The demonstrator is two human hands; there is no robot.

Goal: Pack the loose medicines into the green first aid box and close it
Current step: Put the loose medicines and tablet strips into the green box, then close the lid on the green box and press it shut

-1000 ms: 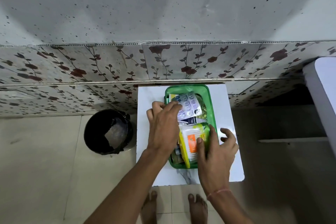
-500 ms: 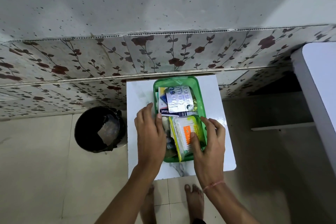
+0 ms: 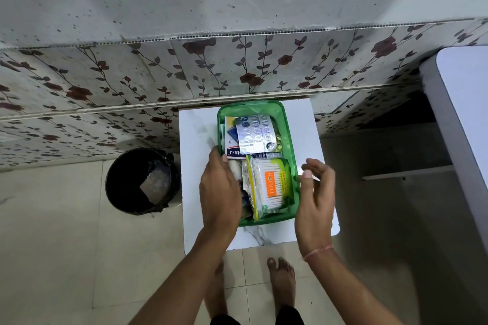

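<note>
The green first aid box [image 3: 280,113] sits on a small white marble-look surface [image 3: 196,137] pushed against the flowered wall tiles, and it looks full to the brim. The trouble I'd expect is at the closing — the cotton bud packet [image 3: 272,187] stands on edge and seems to rise above the rim, so a lid pressed down could crush it or simply not seat. I can't see a lid anywhere from here. The foil blister strip [image 3: 255,134] lies loose on top of a plaster carton [image 3: 232,145]; slick foil on glossy card could slide out if the box is tipped.

The left hand [image 3: 220,190] lies over the box's left edge, fingers curled down onto it and the things inside — whether they grip anything I cannot tell. The right hand [image 3: 315,200] hovers just beside the right wall, fingers spread and holding nothing.

The box is thin translucent plastic with rounded corners, so it may flex under a squeeze. A black bin [image 3: 142,179] stands on the floor close by — anything knocked left could drop in.
</note>
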